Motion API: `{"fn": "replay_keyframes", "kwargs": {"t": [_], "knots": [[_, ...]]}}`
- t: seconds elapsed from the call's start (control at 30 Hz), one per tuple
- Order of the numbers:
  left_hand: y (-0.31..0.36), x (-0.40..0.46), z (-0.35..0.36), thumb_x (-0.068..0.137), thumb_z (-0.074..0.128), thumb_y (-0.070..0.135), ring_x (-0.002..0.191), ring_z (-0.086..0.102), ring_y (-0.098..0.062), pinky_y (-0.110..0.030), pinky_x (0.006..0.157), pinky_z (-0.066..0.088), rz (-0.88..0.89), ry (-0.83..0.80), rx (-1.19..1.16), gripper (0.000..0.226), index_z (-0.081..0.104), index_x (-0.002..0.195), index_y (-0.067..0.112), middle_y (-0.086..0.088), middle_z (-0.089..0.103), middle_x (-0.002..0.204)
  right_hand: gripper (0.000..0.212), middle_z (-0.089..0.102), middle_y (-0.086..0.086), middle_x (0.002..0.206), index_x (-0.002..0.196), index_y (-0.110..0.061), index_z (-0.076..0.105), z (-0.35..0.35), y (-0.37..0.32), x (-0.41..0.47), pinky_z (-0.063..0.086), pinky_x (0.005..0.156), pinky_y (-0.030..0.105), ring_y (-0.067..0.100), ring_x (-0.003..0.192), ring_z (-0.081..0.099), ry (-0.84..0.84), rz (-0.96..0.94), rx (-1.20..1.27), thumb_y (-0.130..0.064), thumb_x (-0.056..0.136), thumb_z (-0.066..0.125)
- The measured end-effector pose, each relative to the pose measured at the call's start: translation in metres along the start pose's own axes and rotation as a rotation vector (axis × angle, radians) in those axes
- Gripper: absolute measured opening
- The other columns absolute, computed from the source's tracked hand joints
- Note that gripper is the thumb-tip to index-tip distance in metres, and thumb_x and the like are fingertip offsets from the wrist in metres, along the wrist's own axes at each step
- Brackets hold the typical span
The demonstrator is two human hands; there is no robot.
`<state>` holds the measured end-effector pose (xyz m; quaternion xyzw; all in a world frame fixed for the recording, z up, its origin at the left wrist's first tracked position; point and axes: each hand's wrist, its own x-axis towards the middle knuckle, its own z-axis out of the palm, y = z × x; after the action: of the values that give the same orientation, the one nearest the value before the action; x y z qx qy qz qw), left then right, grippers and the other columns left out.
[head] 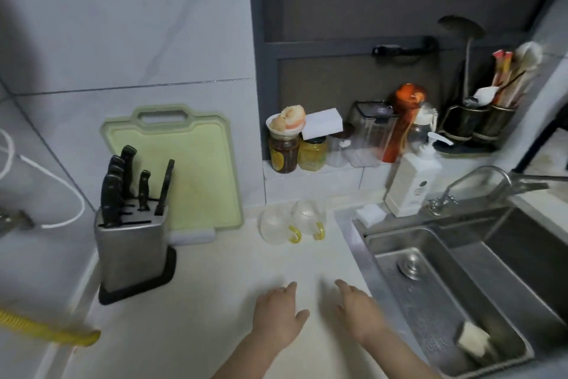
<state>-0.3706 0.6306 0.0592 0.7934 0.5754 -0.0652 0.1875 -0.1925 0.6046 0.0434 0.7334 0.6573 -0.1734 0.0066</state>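
While relaxed, hands (pixel 278 314) (pixel 358 311) over smooth, glossy countertop (pixel 215 283).

Smooth, pale, faintly glossy surface (pixel 199 302). Brushed metal sink (pixel 436 302) and knife block (pixel 130 249); matt green plastic cutting board (pixel 199 169). Clear, glossy glass cups (pixel 273 225).

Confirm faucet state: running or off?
Off: no water stream falls from the faucet spout into the sink.

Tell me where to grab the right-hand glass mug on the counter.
Probably best to take the right mug by its yellow handle, coming from the near side with the right hand. The handle points toward you, clear of the left mug close beside it.
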Motion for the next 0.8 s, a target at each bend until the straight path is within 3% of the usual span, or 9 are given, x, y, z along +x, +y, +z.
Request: {"fn": "replay_keyframes", "kwargs": {"t": [0.17,0.43,0.8], "knots": [[0.021,-0.029,0.032,0.092,0.041,0.053,0.129,0.043,-0.023,-0.034,0.107,0.031,0.167,-0.024,0.073,0.058,0.037,0.141,0.023,-0.003,0.051,0.138,0.046,0.054,0.005,0.129,0.135,-0.018,0.035,0.019,0.021,-0.063,0.041,0.095,0.033,0.025,0.119,0.051,0.003,0.128,-0.015,-0.02,0.09,0.041],[0.101,-0.058,0.074,0.088,0.043,0.054,0.124,0.049,-0.021,-0.035,0.105,0.035,0.379,-0.076,0.119,0.052,0.051,0.13,0.024,-0.002,0.058,0.129,0.041,0.053,0.008,0.13,0.13,-0.015,0.04,0.021,0.065,-0.157,0.033,0.1,0.033,0.026,0.123,0.045,0.024,0.27,0.05,-0.032,0.093,0.039],[0.243,-0.081,0.103,0.089,0.043,0.055,0.118,0.052,-0.027,-0.037,0.1,0.037,0.418,-0.076,0.175,0.051,0.057,0.124,0.021,-0.007,0.062,0.124,0.039,0.055,0.006,0.13,0.126,-0.017,0.044,0.012,0.189,-0.236,0.035,0.099,0.034,0.026,0.121,0.048,0.1,0.351,0.078,-0.035,0.092,0.038]]}}
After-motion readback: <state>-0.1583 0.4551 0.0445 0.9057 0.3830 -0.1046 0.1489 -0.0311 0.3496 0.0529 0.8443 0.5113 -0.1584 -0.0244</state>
